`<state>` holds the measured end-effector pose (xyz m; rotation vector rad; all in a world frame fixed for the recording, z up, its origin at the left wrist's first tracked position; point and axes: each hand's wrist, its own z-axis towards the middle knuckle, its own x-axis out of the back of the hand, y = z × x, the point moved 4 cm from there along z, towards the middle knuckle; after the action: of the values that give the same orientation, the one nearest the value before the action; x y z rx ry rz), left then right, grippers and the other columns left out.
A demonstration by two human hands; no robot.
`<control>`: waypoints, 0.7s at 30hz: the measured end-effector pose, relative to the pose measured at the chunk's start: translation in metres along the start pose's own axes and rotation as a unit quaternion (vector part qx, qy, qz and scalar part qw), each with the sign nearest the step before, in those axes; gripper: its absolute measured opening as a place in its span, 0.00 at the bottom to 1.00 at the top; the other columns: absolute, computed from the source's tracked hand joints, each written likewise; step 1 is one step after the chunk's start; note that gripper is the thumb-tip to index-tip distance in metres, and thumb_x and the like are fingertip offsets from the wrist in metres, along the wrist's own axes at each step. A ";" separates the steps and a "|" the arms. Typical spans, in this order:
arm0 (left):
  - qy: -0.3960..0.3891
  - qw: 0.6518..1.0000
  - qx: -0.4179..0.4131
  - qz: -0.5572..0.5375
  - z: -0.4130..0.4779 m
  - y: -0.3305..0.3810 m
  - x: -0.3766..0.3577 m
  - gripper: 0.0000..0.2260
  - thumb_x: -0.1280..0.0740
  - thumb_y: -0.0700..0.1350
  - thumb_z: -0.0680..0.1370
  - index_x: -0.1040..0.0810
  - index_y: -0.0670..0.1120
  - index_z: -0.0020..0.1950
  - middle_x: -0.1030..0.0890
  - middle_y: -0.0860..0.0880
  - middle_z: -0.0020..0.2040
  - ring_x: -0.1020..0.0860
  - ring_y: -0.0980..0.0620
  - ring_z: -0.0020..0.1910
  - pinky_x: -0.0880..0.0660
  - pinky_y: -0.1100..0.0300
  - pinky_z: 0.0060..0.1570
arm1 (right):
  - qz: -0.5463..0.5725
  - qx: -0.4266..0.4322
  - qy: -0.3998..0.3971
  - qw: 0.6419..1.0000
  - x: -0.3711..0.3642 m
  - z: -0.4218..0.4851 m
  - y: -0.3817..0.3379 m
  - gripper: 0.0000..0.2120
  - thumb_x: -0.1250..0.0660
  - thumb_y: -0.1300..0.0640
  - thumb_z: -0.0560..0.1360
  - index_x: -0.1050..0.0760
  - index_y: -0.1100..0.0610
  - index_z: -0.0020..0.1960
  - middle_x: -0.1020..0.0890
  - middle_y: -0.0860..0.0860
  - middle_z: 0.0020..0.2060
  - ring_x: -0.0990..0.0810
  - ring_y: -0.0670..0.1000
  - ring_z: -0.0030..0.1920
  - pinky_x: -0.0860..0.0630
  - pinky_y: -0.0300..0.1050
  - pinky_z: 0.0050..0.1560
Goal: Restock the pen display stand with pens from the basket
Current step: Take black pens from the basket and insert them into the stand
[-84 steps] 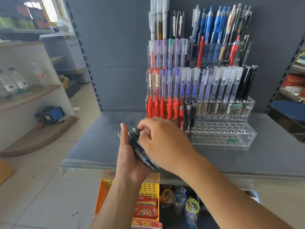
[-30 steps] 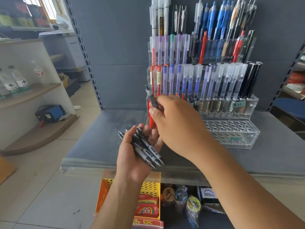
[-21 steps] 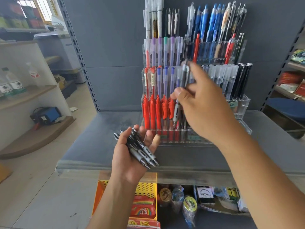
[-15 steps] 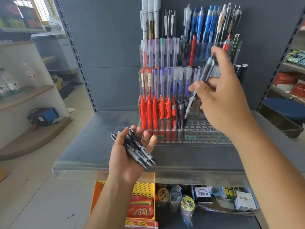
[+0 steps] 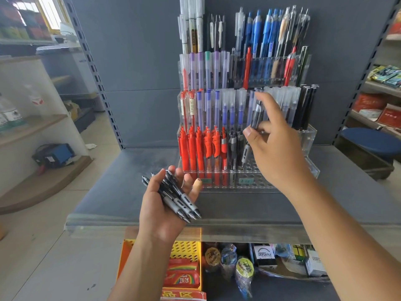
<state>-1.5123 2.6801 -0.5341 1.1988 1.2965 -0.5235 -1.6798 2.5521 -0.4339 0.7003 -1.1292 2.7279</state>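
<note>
Since the frame 2.8 s back, when both hands met over the bundle, the right hand [image 5: 275,148] has drawn one pen [image 5: 258,111] out of it, carried it up and to the right of the stand [image 5: 282,181], and brought it back down to the front row. The pen now stands tilted, tip down, with the tip at the holes just right of the black pens [image 5: 233,146] already seated there. I cannot tell whether the tip has entered a hole.

The right thumb and fingers [image 5: 265,127] are clamped on the barrel, with the index finger stretched up along it. The left hand [image 5: 160,209] lies palm up over the surface [image 5: 134,170], in front of the stand. Its fingers are loosely curled under the bundle [image 5: 178,196] of black-and-grey pens, which looks one pen thinner than before.

My reading:
- One pen is about to be seated.
- The front row is filled at the left with red pens [image 5: 191,148], then a few black ones.
- The holes to the right stand open, so most of the restocking remains.

Legible writing:
- "VERSATILE" on a white-and-black box [image 5: 264,255] under the surface edge.
- Yellow Chinese characters on a red strip [image 5: 184,296] at the bottom edge.
- Two small green tags [image 5: 246,181] on the stand front, with writing too small to read.

A yellow basket [image 5: 186,248] sits below. I see no pens in it.
</note>
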 end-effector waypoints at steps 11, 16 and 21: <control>0.010 1.000 0.002 0.003 -0.001 0.000 0.000 0.07 0.36 0.47 0.81 0.22 0.45 0.50 0.19 0.48 0.42 0.19 0.49 0.40 0.17 0.48 0.50 | -0.036 0.005 0.005 0.999 -0.008 -0.007 0.003 0.28 0.34 0.56 0.81 0.40 0.39 0.75 0.20 0.57 0.40 0.25 0.54 0.28 0.25 0.55 0.32; 0.016 1.000 -0.002 0.005 -0.002 0.000 -0.001 0.07 0.36 0.47 0.81 0.22 0.45 0.51 0.18 0.48 0.42 0.18 0.49 0.38 0.17 0.47 0.49 | -0.038 0.009 0.004 0.999 -0.011 -0.011 0.006 0.27 0.33 0.57 0.80 0.38 0.41 0.75 0.22 0.41 0.52 0.26 0.52 0.28 0.28 0.37 0.30; 0.018 1.000 -0.002 0.005 -0.003 0.000 -0.001 0.07 0.36 0.47 0.81 0.22 0.45 0.51 0.18 0.48 0.42 0.19 0.49 0.39 0.17 0.48 0.49 | -0.053 0.006 -0.034 0.998 -0.018 -0.015 0.014 0.29 0.33 0.56 0.80 0.40 0.40 0.76 0.26 0.41 0.48 0.27 0.44 0.30 0.29 0.41 0.38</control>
<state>-1.5137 2.6821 -0.5329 1.2158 1.3217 -0.4940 -1.6731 2.5537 -0.4607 0.8353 -1.0569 2.6448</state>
